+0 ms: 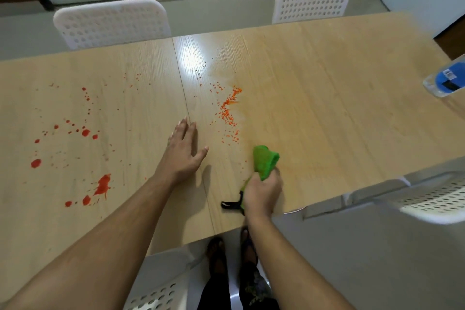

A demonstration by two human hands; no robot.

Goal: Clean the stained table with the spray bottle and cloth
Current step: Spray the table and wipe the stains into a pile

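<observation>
My right hand (263, 194) grips a bunched green cloth (265, 161) with a black strap trailing on the wooden table (327, 108). The cloth touches the tabletop near its front edge. Just above it lies a band of small orange-red droplets (227, 111). Larger red stains (102, 185) and splatters (85, 132) cover the left part of the table. My left hand (185, 151) rests flat on the table, fingers spread, between the two stained areas. A clear bottle with a blue label (448, 79), cut off by the frame, lies at the far right edge.
Two white perforated chairs stand across the table, one at the back left (110, 22) and one at the back right (312, 1). Another white chair (437, 199) sits at the table's right near corner, and one (156, 297) is below me. My feet show under the table edge.
</observation>
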